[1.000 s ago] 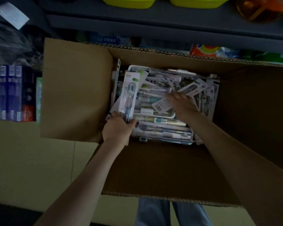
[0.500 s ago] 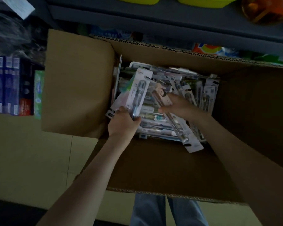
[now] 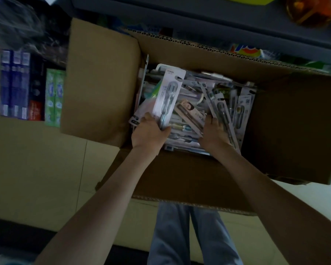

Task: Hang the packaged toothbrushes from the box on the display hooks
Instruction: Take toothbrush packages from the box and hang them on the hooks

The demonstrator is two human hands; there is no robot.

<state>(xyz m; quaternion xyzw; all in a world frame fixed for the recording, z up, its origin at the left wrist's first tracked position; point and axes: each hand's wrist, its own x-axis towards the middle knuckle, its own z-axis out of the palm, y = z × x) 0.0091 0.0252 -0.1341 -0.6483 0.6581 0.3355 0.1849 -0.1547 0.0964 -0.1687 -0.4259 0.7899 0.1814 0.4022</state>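
The packaged toothbrushes lie in a loose heap in the left half of one open cardboard box, too many and too overlapped to count. One white pack stands tilted above the heap at the box's left side, its lower end pinched between the thumb and curled fingers of the left hand. One beige pack slants across the heap just to its right, its lower end reaching the right hand, whose fingers curl down into the heap; whether they grip a pack cannot be told. Outside the box, beyond its opened left flap, stand six toothpaste cartons: three blue, one dark and two green. Two trouser legs show below the box's near wall, and one grey shelf runs past its far wall.
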